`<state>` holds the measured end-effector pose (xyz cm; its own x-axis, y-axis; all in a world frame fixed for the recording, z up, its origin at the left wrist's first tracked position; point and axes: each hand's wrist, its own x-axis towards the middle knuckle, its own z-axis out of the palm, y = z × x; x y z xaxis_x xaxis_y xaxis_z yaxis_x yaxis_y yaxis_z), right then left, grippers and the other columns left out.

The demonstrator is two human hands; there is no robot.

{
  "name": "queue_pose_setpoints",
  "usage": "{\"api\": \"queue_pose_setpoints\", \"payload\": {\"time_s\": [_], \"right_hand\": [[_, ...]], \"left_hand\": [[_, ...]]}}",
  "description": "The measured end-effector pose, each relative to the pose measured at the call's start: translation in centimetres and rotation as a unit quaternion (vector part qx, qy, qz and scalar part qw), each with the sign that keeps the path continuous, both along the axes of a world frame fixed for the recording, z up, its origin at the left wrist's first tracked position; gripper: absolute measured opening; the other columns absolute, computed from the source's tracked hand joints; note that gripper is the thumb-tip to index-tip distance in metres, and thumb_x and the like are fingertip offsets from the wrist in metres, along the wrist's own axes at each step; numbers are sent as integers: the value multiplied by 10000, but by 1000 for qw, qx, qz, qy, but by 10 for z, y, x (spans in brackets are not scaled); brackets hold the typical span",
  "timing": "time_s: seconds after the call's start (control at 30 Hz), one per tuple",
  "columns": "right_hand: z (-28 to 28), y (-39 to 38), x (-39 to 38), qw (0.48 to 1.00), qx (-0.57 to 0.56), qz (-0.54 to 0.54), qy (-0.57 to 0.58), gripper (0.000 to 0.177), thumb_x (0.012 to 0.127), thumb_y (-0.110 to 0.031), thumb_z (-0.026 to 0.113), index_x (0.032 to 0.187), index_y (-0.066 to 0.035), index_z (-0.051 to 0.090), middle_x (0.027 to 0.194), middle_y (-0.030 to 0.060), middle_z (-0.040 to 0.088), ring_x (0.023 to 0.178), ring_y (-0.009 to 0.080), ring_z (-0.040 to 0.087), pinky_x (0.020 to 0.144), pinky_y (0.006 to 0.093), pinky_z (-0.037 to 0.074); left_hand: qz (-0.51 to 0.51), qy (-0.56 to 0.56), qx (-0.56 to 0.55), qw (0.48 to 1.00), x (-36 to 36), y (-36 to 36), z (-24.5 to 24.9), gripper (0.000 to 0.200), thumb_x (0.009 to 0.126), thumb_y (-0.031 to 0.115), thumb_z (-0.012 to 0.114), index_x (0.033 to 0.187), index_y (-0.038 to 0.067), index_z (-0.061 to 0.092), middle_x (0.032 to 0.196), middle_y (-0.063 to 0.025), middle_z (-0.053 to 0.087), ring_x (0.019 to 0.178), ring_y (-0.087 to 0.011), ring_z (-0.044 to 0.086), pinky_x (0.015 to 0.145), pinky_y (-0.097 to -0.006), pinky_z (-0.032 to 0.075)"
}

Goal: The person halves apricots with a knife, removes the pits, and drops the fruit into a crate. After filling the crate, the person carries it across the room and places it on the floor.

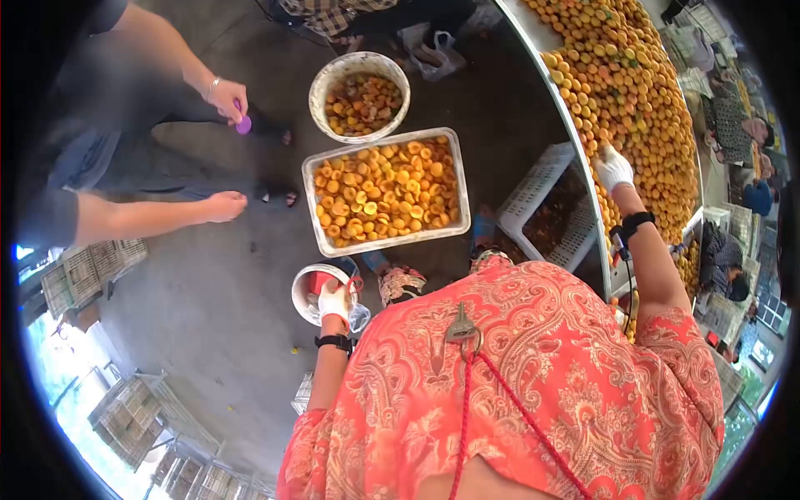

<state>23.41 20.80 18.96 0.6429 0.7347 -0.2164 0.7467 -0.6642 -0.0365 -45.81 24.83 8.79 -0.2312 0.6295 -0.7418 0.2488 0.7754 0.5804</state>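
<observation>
My left hand, in a white glove, is over the rim of a white bucket with something red inside; its fingers are too small and hidden to read. On the right, my right hand, also gloved in white, reaches onto a heap of orange fruit on a long table; its fingertips are at the fruit and unclear. Between my hands, a white rectangular tub holds halved orange fruit. Behind it a round white basin holds darker fruit pieces.
A white plastic crate leans beside the metal table edge. At the left stands a person whose hand holds a purple object. A clear plastic bag lies near another seated person. More people and crates are at the far right.
</observation>
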Motion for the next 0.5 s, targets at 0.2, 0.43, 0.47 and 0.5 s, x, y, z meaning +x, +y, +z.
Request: {"api": "queue_pose_setpoints", "payload": {"time_s": [0.2,0.43,0.47,0.5], "right_hand": [[-3,10,-39,995,-59,0,79,431,824,-346,591,1147,-62,622,1078,232,668,1053,392,620,897,444,486],[-109,31,-116,964,22,100,244,338,854,-302,586,1075,-49,613,992,243,663,977,419,629,836,475,502],[-126,17,-122,951,14,138,276,319,863,-294,583,1066,-49,605,965,238,663,955,422,630,820,475,506],[-141,5,-134,933,10,182,310,301,872,-287,579,1056,-49,597,939,234,662,934,425,631,804,475,510]], "left_hand": [[-34,-12,-57,998,-20,-14,-17,311,820,84,638,1125,31,606,710,-43,572,485,-127,497,410,-284,371],[-148,-218,5,965,113,49,-55,353,886,51,600,1236,0,591,1065,-46,624,881,-108,563,774,-234,466],[-153,-251,-16,956,150,61,-65,379,891,60,601,1258,-28,570,1138,-78,629,1001,-153,590,874,-269,476],[-193,-262,21,945,189,70,-78,426,888,59,602,1297,-44,542,1246,-128,609,1134,-210,582,974,-303,451]]}}
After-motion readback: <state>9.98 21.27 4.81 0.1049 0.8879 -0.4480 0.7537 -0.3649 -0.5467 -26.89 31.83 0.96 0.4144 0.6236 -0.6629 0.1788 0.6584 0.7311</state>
